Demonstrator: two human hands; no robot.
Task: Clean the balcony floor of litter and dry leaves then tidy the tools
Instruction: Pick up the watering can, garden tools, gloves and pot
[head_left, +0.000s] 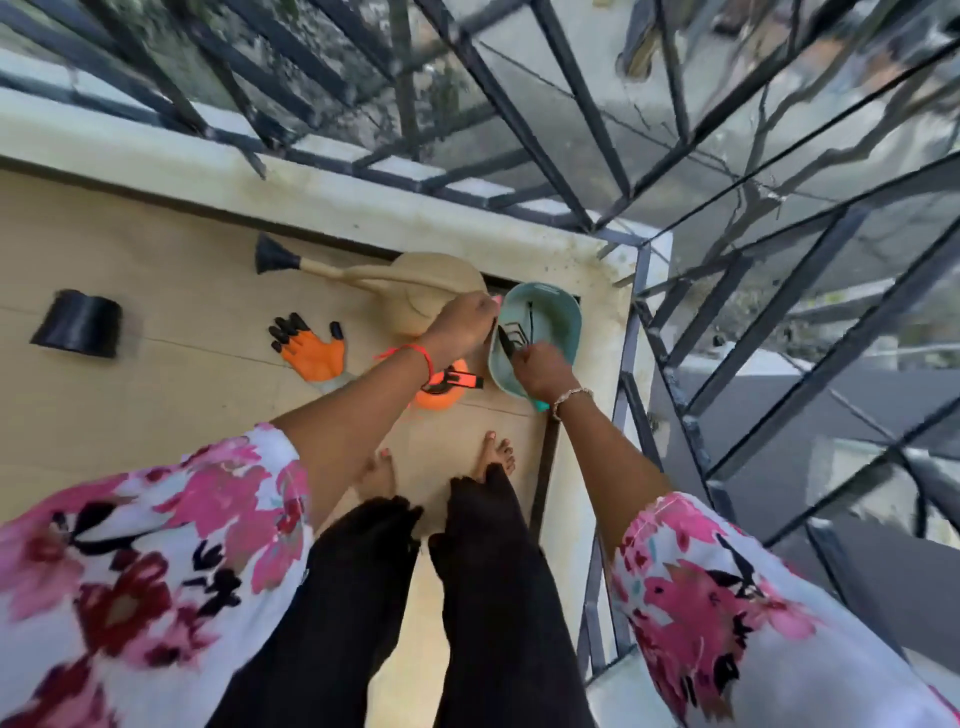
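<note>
Tan matte tiled floor (156, 249), centre-left, showed no leaves or litter: sweeping judged done, tidying under way. Beige plastic watering can with black rose (431, 291) stood at centre, just beside the glossy teal plastic dustpan (556, 317); an orange, black-fingered glove (311, 351) lay flat, left of centre. Left hand (460, 325) curled on the dustpan rim; right hand (540, 369) gripped a thin black pronged tool (511, 335) inside it.

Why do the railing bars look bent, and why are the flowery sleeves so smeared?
Head view: the wide-angle lens bows the railing bars near the edges; motion blur smears the sleeves; the teal dustpan at centre is fairly sharp; soft daylight, no harsh shadows.
</note>
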